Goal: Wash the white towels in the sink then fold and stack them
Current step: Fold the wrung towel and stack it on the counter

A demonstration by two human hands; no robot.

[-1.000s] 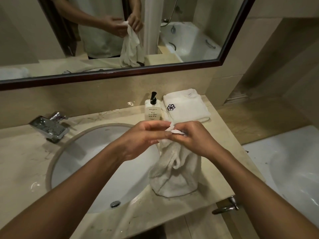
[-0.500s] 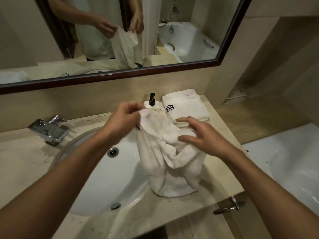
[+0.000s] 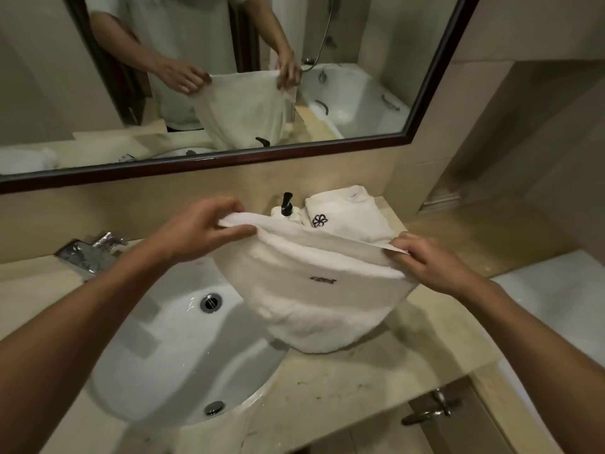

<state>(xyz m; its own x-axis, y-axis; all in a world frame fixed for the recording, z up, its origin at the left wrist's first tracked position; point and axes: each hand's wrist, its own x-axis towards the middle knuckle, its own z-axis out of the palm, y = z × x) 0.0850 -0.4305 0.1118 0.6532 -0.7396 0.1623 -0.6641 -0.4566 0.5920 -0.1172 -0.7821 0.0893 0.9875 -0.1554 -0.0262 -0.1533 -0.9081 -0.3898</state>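
A white towel [image 3: 320,290] hangs spread out between my hands above the counter, right of the sink [image 3: 170,348]. Its lower edge touches the counter, and a small dark logo shows on its front. My left hand [image 3: 199,231] pinches the towel's upper left corner. My right hand [image 3: 425,260] pinches the upper right corner. Behind the held towel, a folded white towel [image 3: 353,214] with a dark flower emblem lies at the back right of the counter.
A soap pump bottle [image 3: 286,208] stands just behind the held towel. The chrome faucet [image 3: 88,253] sits at the sink's left. The beige counter [image 3: 376,381] ends at a front edge with a cabinet handle [image 3: 432,411] below. A bathtub [image 3: 563,309] lies to the right. A mirror [image 3: 229,77] hangs above.
My hands moved apart from a bunched grip at the middle. The crumpled towel is now opened flat and stretched between its two top corners.
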